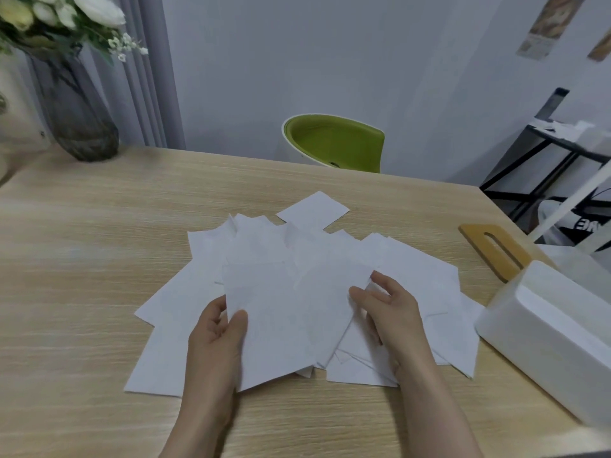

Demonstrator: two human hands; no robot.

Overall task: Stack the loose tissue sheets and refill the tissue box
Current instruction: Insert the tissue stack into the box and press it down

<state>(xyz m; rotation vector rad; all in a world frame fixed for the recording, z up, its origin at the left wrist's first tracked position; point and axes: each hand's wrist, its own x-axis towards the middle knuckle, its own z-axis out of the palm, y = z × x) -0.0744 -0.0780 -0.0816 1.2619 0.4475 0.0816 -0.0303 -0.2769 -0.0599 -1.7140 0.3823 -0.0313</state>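
Observation:
Several loose white tissue sheets (264, 259) lie spread and overlapping across the middle of the wooden table (82, 233). My left hand (216, 338) pinches the left edge of one raised sheet (274, 319), thumb on top. My right hand (393, 312) grips the right edge of the neighbouring sheets, fingers curled over them. The open white tissue box (545, 338) stands at the right edge of the table. Its wooden lid (496, 252) with a slot lies flat beyond the box.
A dark glass vase (79, 120) with white flowers stands at the table's far left corner. A green chair (334, 142) sits behind the far edge. A black metal rack (555, 166) stands off the table to the right.

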